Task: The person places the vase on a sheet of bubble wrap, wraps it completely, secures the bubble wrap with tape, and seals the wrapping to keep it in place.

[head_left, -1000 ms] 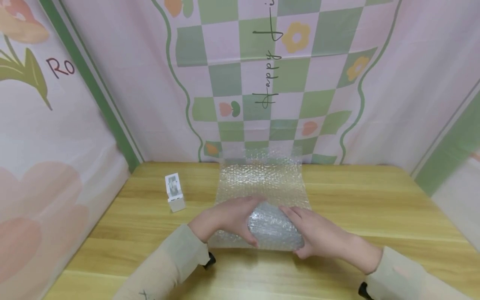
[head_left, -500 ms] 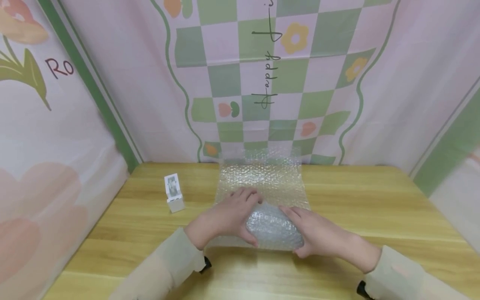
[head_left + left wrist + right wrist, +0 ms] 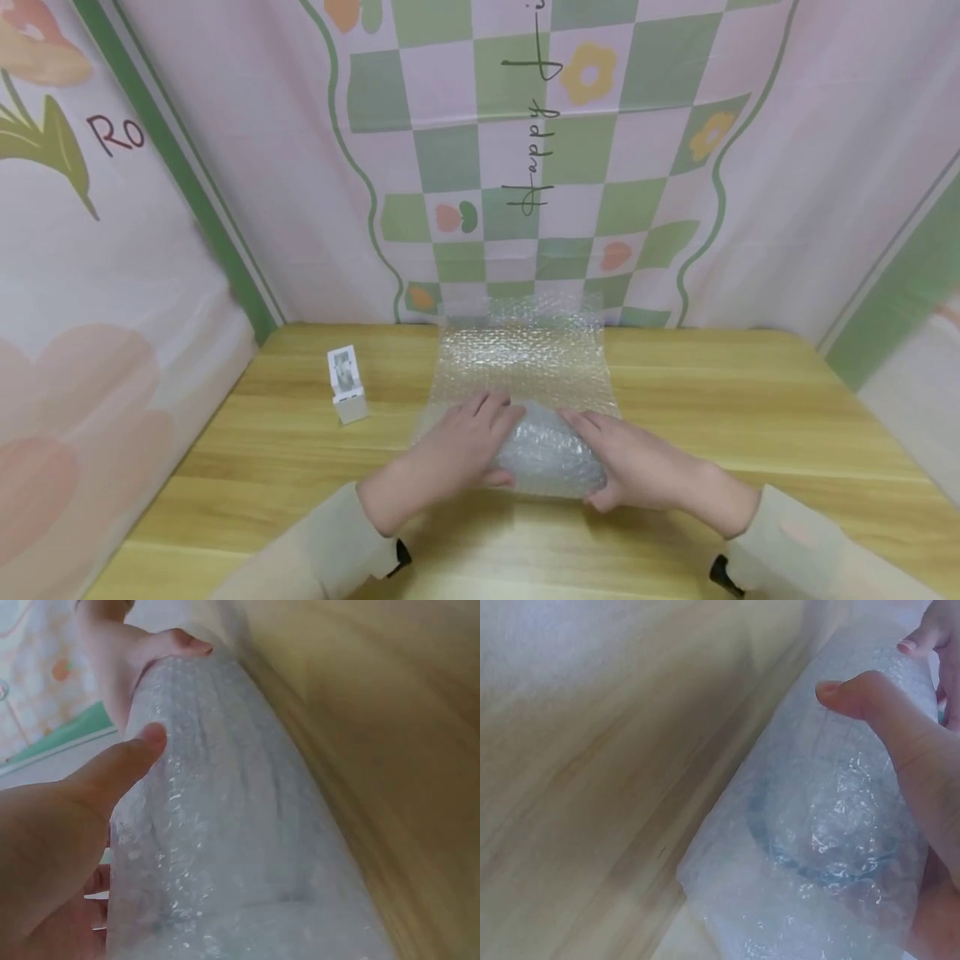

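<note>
A bubble-wrap roll point(image 3: 551, 454) lies across the wooden table, glossy and bulging. In the right wrist view, a curved bluish rim shows through the wrapped bundle point(image 3: 832, 810); what kind of thing is inside cannot be told. My left hand point(image 3: 461, 442) grips the roll's left part, thumb on the near side and fingers over the top. At the other end my right hand point(image 3: 637, 462) holds it, thumb low and fingers curved over. The left wrist view shows my left thumb point(image 3: 124, 761) pressing on the plastic. From the roll, an unrolled bubble-wrap sheet point(image 3: 525, 358) runs to the back.
A small white box-like object point(image 3: 347, 385) with a grey top panel stands on the table point(image 3: 712, 400) at the left. The far end of the sheet rises against the patterned cloth point(image 3: 577, 217) behind the table. Another cloth point(image 3: 112, 333) hangs at the left.
My left hand has shifted, its fingers lifting into view on top of the roll and then coming lower, with the wrist nearer to me. My right hand has barely moved.
</note>
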A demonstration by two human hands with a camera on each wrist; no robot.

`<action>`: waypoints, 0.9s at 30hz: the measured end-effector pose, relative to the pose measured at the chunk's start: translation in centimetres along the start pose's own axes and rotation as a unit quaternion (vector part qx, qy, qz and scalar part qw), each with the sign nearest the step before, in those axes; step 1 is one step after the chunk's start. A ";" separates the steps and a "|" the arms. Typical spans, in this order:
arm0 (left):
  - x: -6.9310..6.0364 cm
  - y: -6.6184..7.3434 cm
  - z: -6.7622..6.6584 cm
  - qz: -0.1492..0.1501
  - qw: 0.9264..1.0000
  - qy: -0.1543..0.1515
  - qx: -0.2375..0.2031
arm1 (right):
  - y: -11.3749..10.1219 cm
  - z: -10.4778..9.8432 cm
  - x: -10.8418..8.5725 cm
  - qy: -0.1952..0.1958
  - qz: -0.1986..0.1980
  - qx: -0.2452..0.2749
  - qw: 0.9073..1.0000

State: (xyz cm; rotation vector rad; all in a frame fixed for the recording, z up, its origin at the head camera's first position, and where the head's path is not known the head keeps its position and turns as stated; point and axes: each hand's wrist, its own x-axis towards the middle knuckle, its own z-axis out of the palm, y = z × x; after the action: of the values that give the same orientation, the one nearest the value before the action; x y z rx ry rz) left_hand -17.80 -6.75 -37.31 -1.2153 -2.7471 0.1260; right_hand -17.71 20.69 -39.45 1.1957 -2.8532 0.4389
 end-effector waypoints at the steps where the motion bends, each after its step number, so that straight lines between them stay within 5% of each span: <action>1: -0.1 0.1 0.1 -0.001 1.000 0.000 0.000 | 0.0 0.0 0.0 -0.002 0.002 0.000 1.000; 16: 0.5 0.1 2.4 -0.010 0.998 0.039 0.038 | 1.2 -0.4 0.7 -0.026 -0.003 0.049 0.998; 27: 1.4 -0.7 1.7 -0.004 1.000 0.007 0.008 | 2.2 -0.2 1.2 -0.031 -0.019 0.085 0.996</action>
State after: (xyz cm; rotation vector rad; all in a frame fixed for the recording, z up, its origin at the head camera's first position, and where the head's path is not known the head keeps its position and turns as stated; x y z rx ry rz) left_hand -19.48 -6.21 -38.78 -1.1975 -2.7333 0.1395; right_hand -20.15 21.37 -39.64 1.3096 -2.8899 0.6671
